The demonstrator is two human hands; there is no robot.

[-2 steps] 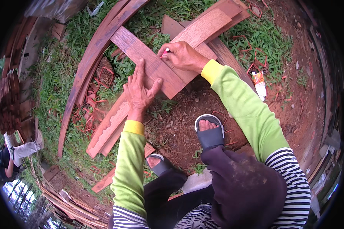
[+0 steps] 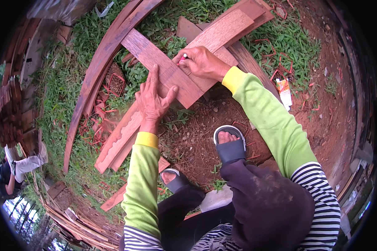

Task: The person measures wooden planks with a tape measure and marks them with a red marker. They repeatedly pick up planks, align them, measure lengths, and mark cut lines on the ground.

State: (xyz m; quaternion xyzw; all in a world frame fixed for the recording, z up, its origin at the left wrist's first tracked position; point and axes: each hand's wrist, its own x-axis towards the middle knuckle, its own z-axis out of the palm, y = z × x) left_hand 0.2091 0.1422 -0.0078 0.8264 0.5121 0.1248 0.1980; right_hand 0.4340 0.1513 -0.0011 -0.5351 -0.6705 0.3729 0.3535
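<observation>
A short reddish-brown board [image 2: 155, 52] lies crosswise over a longer plank [image 2: 222, 31]. My left hand [image 2: 153, 98] rests on the near left part of the short board, fingers stretched out and thumb spread. At the board's right edge, my right hand [image 2: 205, 62] is closed in a pinch around a red pen [image 2: 182, 59]. The pen's white end points up, and its tip is hidden by the fingers and the board's edge. Below my left hand, the plank's other end [image 2: 118, 138] shows a wavy edge.
Long curved dark planks [image 2: 97, 62] lie on the grass at the left. Another board [image 2: 255, 62] runs under the right side. Red strips and scraps [image 2: 98, 111] are scattered around, with a white and orange packet [image 2: 284, 94] at the right. A person [image 2: 16, 171] sits at the far left.
My right hand has shifted very slightly to the right with the pen. My left hand and the boards stay in place.
</observation>
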